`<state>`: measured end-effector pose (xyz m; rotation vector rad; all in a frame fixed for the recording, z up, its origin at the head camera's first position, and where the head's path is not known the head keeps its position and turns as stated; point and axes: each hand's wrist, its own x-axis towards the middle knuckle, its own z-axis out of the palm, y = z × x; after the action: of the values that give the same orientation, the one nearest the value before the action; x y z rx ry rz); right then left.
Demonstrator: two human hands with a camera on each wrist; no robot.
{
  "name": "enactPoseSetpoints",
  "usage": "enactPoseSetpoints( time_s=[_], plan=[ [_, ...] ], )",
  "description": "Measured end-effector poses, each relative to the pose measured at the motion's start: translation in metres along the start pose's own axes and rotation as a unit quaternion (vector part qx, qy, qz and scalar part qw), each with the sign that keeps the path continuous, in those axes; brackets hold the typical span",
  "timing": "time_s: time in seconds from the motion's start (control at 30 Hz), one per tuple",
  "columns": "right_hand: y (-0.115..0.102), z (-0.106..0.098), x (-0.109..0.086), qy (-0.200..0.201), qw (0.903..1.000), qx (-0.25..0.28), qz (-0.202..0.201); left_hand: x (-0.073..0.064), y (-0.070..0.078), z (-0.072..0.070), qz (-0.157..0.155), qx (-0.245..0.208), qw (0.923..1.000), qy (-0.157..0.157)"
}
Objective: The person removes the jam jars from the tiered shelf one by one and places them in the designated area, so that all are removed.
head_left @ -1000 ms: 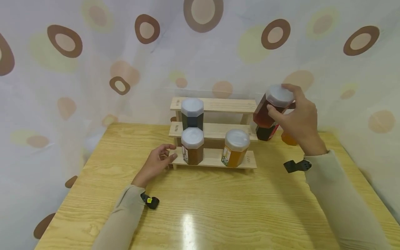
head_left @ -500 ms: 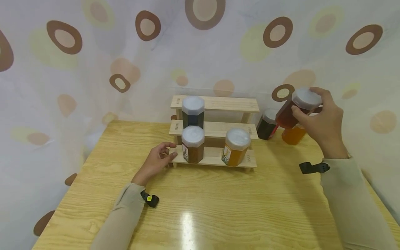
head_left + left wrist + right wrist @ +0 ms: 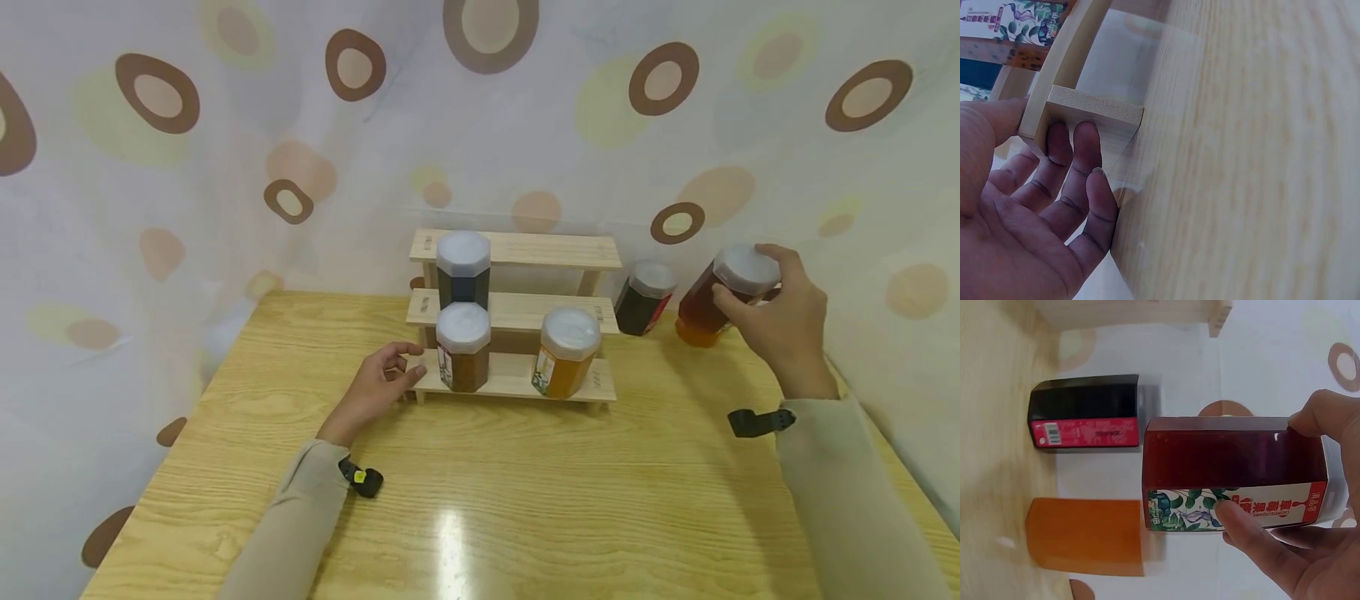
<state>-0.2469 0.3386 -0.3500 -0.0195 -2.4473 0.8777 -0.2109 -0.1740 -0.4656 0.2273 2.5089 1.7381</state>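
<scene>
My right hand grips a dark red jam jar by its white-lidded upper end, the jar raised and tilted at the table's right side. In the head view this jar partly hides an orange jar standing behind and below it. A black jar with a red label stands to the left. With thumb and fingers, my left hand holds the left end of the lowest step of a three-step wooden rack. A brown jar and a yellow-orange jar stand on that step.
On the middle step stands a dark jar with a white lid. A patterned curtain hangs behind the wooden table and along its sides.
My right hand has carried the dark red jar away from the rack to the right, then lowered it in front of the orange jar. The left hand stays at the rack.
</scene>
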Motion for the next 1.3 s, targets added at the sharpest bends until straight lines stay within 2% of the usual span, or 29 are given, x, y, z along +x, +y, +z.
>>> enactPoseSetpoints(
  time_s=[0.1,0.33,0.5,0.93,1.3],
  plan=[
    [0.008,0.000,-0.001,-0.004,0.9999,-0.005,0.013,0.001,-0.003,0.000,0.004,-0.004,1.0000,0.002],
    [0.026,-0.003,-0.011,-0.048,0.9975,-0.014,0.049,0.001,-0.001,0.002,0.013,-0.007,0.9999,0.005],
    [0.039,-0.005,-0.020,-0.062,0.9963,-0.032,0.051,-0.001,0.000,0.004,0.016,-0.003,0.9999,-0.004],
    [0.063,0.009,-0.027,-0.123,0.9902,-0.015,0.064,-0.004,0.002,0.000,0.015,0.000,0.9999,0.001],
    [0.072,0.011,-0.035,-0.139,0.9872,-0.011,0.077,-0.002,0.001,0.000,0.015,0.002,0.9999,0.006]
  ],
)
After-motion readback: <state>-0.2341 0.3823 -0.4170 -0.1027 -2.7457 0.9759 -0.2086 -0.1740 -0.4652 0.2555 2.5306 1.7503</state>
